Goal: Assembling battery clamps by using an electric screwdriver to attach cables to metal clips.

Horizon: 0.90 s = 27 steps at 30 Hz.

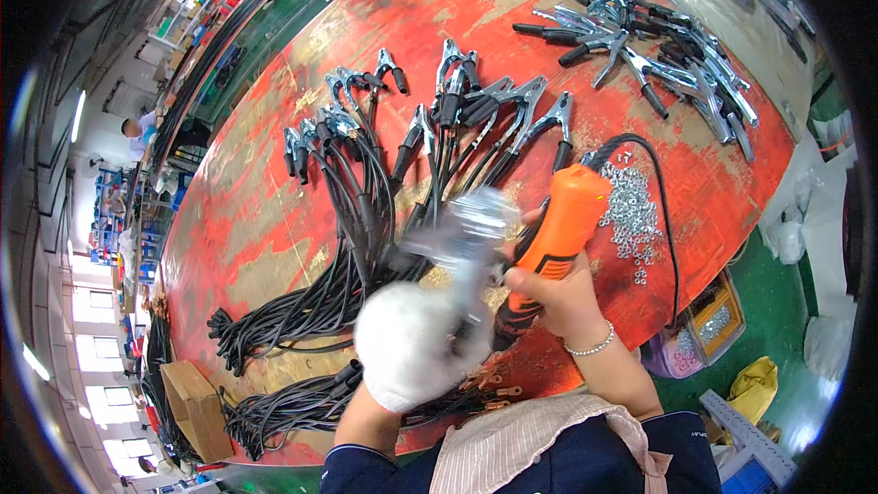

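My right hand (560,297), bare with a beaded bracelet at the wrist, is wrapped round an orange-and-black corded power tool (567,220). Close beside it, my left hand (407,343) wears a white glove and is closed on a silver spring clamp (476,229), smeared by motion. The tool's black lower end is near the gloved fingers; whether it touches the clamp I cannot tell. Beyond my hands lie black cables (361,220) with silver clamps (526,101) on their far ends. Right of the tool is a spread of small silver nuts (631,215).
A heap of loose clamps with black grips (640,46) lies at the far right of the round red worn table (256,174). More cables (283,416) with copper lugs (503,391) lie near me. A cardboard box (197,412) stands at left; a tray of hardware (718,320) is at right.
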Tool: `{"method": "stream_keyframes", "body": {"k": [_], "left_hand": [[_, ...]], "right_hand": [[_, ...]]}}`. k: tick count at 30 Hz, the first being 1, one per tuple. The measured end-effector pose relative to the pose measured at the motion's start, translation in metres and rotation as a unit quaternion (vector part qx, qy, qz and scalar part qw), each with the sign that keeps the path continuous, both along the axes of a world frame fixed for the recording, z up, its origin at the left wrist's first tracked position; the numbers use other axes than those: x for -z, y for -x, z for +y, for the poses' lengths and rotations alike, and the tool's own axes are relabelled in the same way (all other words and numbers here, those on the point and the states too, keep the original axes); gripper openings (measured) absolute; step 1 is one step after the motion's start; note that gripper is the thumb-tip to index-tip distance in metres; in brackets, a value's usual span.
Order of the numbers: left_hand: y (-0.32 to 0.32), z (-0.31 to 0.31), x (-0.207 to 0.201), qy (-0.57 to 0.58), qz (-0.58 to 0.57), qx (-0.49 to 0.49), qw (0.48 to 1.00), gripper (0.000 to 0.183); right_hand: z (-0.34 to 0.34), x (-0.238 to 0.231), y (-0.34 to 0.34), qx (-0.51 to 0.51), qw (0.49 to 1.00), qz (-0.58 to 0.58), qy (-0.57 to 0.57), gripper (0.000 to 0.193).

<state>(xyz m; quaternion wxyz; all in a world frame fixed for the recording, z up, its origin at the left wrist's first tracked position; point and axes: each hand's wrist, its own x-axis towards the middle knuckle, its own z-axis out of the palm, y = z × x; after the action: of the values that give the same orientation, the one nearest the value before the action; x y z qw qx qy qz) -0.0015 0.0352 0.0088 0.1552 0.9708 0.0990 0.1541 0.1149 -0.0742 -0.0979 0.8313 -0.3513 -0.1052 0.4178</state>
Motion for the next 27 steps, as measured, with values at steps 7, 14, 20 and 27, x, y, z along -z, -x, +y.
{"method": "stream_keyframes", "body": {"k": [7,14,20,27], "left_hand": [[-0.092,0.097,0.046,-0.02,0.109,-0.32,0.941,0.073],[-0.113,0.138,0.078,0.116,0.104,-0.365,0.918,0.06],[-0.064,0.203,0.052,0.026,-0.272,-0.341,0.9,0.058],[-0.045,0.223,0.034,-0.307,0.158,-0.514,0.786,0.065]], "right_hand": [[-0.012,-0.012,-0.016,0.094,0.994,-0.009,-0.055,0.065],[-0.036,-0.02,-0.027,0.141,0.987,-0.039,-0.07,0.084],[-0.05,-0.013,-0.041,0.157,0.985,-0.022,-0.067,0.079],[-0.054,-0.017,-0.047,0.163,0.983,-0.01,-0.086,0.073]]}}
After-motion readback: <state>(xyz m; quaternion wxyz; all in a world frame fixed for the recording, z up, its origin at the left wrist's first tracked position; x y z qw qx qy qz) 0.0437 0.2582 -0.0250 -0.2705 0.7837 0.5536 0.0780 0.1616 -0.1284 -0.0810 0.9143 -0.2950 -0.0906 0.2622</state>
